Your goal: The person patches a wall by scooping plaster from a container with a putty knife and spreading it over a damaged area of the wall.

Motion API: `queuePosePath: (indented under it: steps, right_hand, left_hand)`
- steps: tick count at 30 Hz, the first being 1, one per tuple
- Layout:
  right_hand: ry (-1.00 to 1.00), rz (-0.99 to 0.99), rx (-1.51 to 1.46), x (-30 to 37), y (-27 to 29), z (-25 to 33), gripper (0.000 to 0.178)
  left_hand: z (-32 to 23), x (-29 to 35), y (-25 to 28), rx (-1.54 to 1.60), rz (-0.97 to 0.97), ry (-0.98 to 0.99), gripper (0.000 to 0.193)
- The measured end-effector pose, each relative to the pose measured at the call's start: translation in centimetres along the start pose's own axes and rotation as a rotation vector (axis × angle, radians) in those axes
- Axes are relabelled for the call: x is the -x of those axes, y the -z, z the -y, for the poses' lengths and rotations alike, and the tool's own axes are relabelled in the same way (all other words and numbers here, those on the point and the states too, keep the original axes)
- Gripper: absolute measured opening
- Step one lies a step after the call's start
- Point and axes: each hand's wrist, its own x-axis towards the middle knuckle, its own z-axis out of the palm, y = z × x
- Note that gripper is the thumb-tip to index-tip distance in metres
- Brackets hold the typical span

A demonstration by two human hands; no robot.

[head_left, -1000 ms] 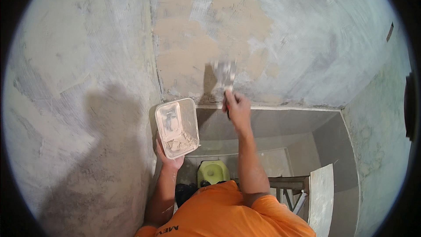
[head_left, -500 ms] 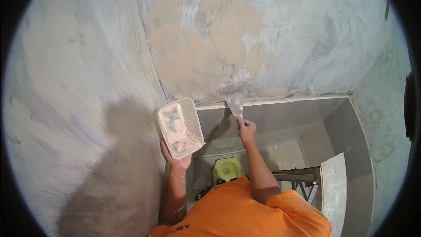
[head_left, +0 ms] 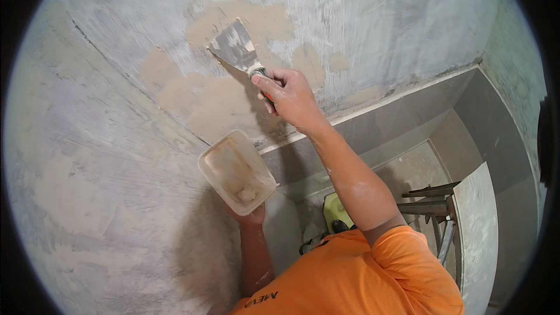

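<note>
My right hand grips the handle of a putty knife, fingers wrapped round it. The blade, smeared with pale putty, lies against or very near the grey wall among tan putty patches; exact contact is hard to tell. Lower down, my left hand holds a translucent plastic tub from beneath, tilted so that its inside shows. Tan putty coats the tub's walls, and a small lump sits near its lower end. The tub is close to the wall corner.
Grey tiles line the lower wall, topped by a narrow pale edge. To the right stands a metal frame with a curved whitish board. A yellow-green fixture lies low, partly hidden by my body.
My right hand has raised the putty knife up and left from the tile edge to the putty patches. The view has shifted and turned; the tub remains in my left hand.
</note>
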Motion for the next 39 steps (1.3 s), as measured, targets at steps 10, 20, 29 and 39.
queuePosePath:
  steps: [10, 20, 29, 39]
  right_hand:
    - [-0.538, -0.324, -0.054, 13.9, 7.8, -22.2, 0.037]
    - [-0.242, -0.141, -0.113, 7.8, 3.0, -5.6, 0.033]
    - [-0.297, -0.154, -0.056, 7.9, 7.9, -10.1, 0.035]
    - [-0.25, -0.087, 0.014, 8.8, 4.1, -7.2, 0.034]
  left_hand:
    - [-1.4, -2.6, 0.6, -0.081, 0.001, -0.056, 0.063]
    - [-2.4, -5.3, -0.4, 0.02, 0.14, -0.05, 0.063]
    - [-0.6, -3.8, -1.9, 0.051, -0.035, -0.052, 0.056]
    - [-1.8, -4.0, -0.8, 0.017, 0.074, -0.116, 0.054]
